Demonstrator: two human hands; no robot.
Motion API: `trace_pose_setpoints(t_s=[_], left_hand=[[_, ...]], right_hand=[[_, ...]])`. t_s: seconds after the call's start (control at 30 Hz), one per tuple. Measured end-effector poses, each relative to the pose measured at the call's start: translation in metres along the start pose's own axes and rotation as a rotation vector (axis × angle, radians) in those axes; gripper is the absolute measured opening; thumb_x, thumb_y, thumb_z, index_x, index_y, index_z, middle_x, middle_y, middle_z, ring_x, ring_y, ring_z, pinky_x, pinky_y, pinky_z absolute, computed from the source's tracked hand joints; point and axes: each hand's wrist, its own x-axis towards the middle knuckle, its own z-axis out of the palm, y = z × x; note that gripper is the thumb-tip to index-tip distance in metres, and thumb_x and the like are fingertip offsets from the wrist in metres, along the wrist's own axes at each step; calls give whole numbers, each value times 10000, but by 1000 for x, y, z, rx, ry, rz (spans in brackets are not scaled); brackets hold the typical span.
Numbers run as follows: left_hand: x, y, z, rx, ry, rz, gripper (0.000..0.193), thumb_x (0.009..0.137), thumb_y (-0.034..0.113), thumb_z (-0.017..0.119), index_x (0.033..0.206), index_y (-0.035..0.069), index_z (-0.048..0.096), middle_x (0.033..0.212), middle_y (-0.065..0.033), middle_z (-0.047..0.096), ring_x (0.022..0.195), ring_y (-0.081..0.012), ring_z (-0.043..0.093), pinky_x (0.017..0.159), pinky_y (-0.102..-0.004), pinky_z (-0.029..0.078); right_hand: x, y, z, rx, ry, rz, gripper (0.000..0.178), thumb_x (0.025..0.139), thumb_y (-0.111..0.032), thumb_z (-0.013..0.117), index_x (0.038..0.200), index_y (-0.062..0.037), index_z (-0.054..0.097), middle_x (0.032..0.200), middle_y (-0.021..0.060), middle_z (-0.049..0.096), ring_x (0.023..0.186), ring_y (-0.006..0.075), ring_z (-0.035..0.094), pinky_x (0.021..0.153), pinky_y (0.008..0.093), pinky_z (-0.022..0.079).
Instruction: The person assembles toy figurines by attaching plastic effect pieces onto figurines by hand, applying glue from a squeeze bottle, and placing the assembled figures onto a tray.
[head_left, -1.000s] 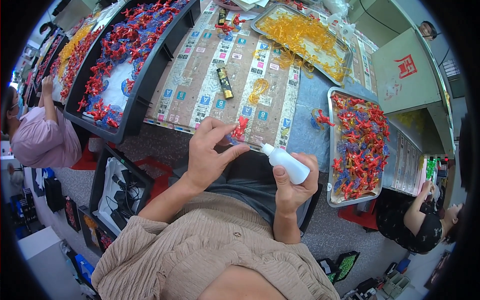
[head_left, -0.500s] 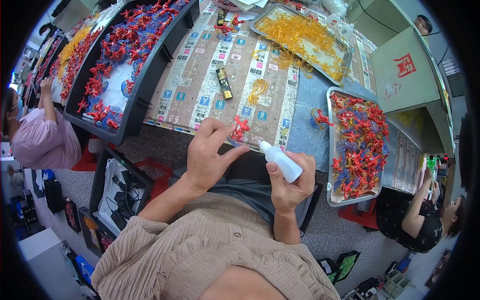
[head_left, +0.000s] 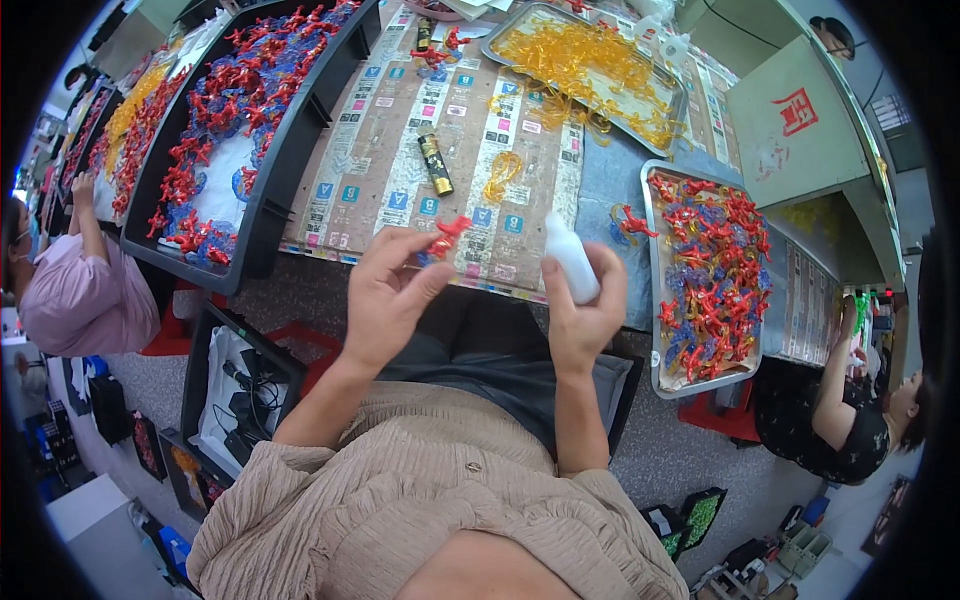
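Note:
Between the thumb and fingers of my left hand point(head_left: 392, 295) is a small red plastic figurine point(head_left: 449, 236), with a bit of blue at its lower end. My right hand point(head_left: 590, 315) is wrapped round a white squeeze bottle point(head_left: 571, 262), its narrow tip pointing up and away from the figurine. Beyond both hands on the patterned table point(head_left: 380, 160), a yellow transparent plastic piece point(head_left: 503, 178) lies beside a black-and-gold cylinder point(head_left: 435, 165). Another red and blue figurine point(head_left: 632, 226) rests on the blue sheet to the right.
A metal tray point(head_left: 655, 365) of assembled figurines stands at the right. Behind it lies a tray point(head_left: 680, 105) of yellow pieces. On the left is a deep black bin point(head_left: 262, 215) of red and blue figurines. A green-grey cabinet point(head_left: 800, 120) stands far right. Other people sit at both sides.
The bottle's tip has swung upright and away from the figurine. My left hand has moved slightly left, lifting and tilting the figurine.

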Motion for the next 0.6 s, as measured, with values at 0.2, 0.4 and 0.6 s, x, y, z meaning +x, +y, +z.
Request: trace_pose_setpoints(t_s=[0.2,0.4,0.6], left_hand=[[1,-10,-20,-805,-89,-388,440,896,241,605,1246,-7,506,1186,-135,591,1014,-214,626,851,-297,538],[-4,-17,-29,-865,-66,-418,484,881,247,623,1268,-7,481,1220,-145,569,1066,-220,605,872,-298,534],[-6,-18,-38,-881,-57,-432,475,879,247,626,1259,-4,490,1208,-142,576,1047,-214,615,865,-291,536]], right_hand=[[27,24,15,-222,-72,-114,344,808,-133,715,1090,14,584,986,146,629,894,262,616,794,343,478],[26,25,20,-97,-81,32,329,826,-111,689,1099,30,572,987,151,635,930,278,609,822,377,469],[4,-7,17,-386,109,-442,296,806,-39,665,1074,37,564,1011,153,620,941,306,592,858,395,446]])
